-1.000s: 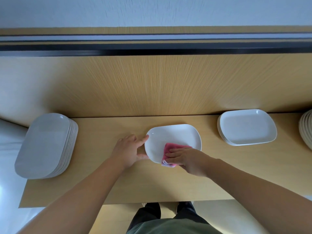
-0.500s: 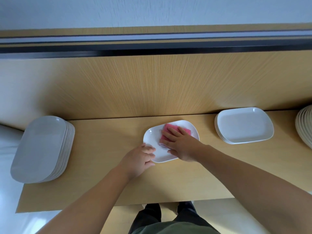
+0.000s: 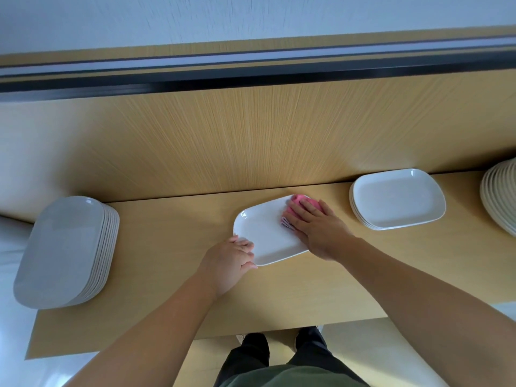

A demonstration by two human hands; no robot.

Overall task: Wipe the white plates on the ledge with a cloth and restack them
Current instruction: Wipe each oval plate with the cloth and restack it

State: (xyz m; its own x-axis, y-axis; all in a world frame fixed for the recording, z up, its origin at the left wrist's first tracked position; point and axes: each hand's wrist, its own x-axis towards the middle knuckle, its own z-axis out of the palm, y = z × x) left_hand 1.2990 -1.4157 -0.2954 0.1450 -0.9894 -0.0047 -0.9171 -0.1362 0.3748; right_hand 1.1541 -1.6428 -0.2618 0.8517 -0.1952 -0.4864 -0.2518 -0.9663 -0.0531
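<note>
A person stood at a wooden ledge [image 3: 167, 289], seen from above. One white plate [image 3: 268, 230] lay flat on it between the two hands. The left hand [image 3: 230, 262] held the plate's near corner, fingers curled over the rim and thumb against the edge. The right hand [image 3: 315, 227] lay flat, fingers straight, pressing a pink cloth [image 3: 305, 201] onto the plate's far end, diagonally across from the left hand's hold.

Well out beyond the left hand sat a tall stack [image 3: 64, 250] of like plates. Just past the right hand sat a short stack [image 3: 396, 199]. Farther that way, a third stack [image 3: 499, 196] was cut off by the frame.

The plate looked glazed, so probably stiff, smooth, rather heavy and breakable. It would likely slide under the wiping unless pinned. The raised rim seemed the best hold, thumb on top and fingers beneath. The cloth looked soft and would bunch under the palm.
</note>
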